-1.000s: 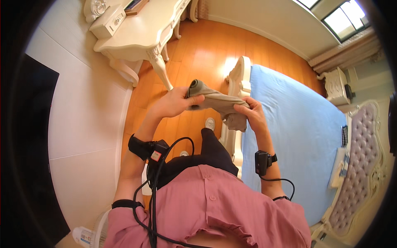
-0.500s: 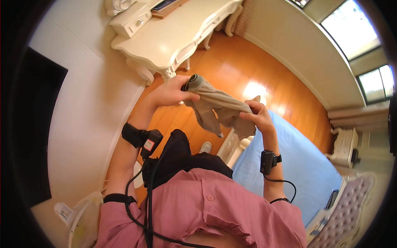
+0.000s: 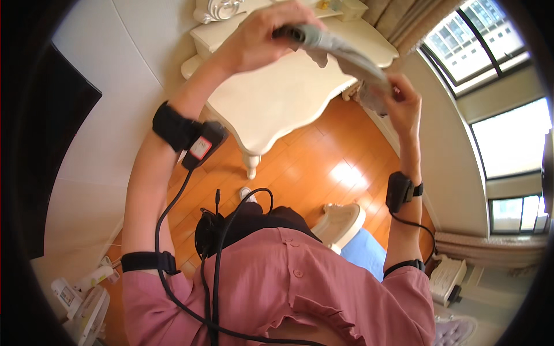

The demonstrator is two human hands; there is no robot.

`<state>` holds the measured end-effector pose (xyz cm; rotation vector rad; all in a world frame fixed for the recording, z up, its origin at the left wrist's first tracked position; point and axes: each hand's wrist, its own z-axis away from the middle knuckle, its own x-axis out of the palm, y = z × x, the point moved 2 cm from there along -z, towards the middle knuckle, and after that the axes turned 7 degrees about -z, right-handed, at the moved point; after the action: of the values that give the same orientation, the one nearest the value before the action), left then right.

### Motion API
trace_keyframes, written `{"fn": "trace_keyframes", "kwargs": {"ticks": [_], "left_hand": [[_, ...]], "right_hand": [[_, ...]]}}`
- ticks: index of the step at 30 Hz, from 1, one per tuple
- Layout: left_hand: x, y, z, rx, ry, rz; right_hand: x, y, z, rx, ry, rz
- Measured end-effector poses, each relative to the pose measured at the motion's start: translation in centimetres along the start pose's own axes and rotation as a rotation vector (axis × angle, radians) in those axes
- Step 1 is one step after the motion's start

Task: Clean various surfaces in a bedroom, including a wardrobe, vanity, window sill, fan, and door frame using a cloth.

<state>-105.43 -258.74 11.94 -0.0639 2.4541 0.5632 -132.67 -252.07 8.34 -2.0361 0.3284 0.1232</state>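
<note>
Over the cream surface (image 3: 259, 104), a grey garment (image 3: 353, 57) slants along its long axis from a rolled end, gripped by the fingers of the left hand (image 3: 262, 37), to a lower end pinched by those of the right hand (image 3: 405, 104), right of the surface. Blur softens that lower end; the label (image 3: 200, 148) left of the surface is unreadable.

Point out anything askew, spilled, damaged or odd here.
One oddity: a black cable plug sticks up by the black trousers, its tip connected to nothing visible. Nothing looks spilled; the held grey garment is too blurred to judge for damage.
</note>
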Motion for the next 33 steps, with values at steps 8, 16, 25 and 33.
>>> {"fn": "trace_keyframes", "kwargs": {"ticks": [8, 16, 25, 33], "left_hand": [[8.6, -9.6, 18.5, -0.425, -0.470, 0.166], [8.8, -14.3, 16.4, -1.042, -0.390, 0.112], [10.8, -18.5, 20.8, -1.474, 0.248, -0.685], [16.9, -11.2, 28.5, -1.652, 0.292, -0.101]], "right_hand": [[7.2, 15.6, 5.8, 0.061, -0.706, 0.225], [7.1, 20.4, -5.0, 0.277, -0.996, 0.131], [13.6, 26.6, -10.2, -0.146, -0.736, 0.160], [26.9, 27.7, -3.7, 0.101, -0.630, 0.648]]}}
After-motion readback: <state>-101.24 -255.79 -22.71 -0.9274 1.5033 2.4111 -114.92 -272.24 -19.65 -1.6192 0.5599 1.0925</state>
